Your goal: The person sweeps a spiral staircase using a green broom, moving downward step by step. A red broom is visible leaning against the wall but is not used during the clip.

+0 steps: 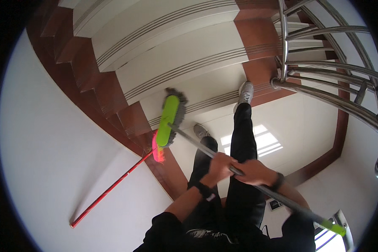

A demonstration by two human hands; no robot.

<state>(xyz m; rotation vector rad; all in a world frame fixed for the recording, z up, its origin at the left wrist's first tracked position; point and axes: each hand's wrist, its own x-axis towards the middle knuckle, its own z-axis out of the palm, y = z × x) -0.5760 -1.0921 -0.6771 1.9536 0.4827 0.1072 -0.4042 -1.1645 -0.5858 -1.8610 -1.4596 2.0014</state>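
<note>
Both of my hands grip the grey pole of a mop (167, 121) with a green head and grey fringe. My left hand (221, 168) holds the pole lower, nearer the head, and my right hand (255, 172) is right beside it, further up. The pole slants down from the green-tipped end at the lower right. The mop head is raised at an angle over the lowest stair's left part; whether it touches the stair cannot be told. Behind it, a pink broom (157, 150) with a red handle leans on the white wall.
White stair treads (182, 53) with grooved edges and red-brown borders rise ahead. A stainless steel railing (327, 102) stands on the right. One of my shoes (246, 92) is on the lowest step, the other (201, 130) on the landing. A white wall (60, 151) runs along the left.
</note>
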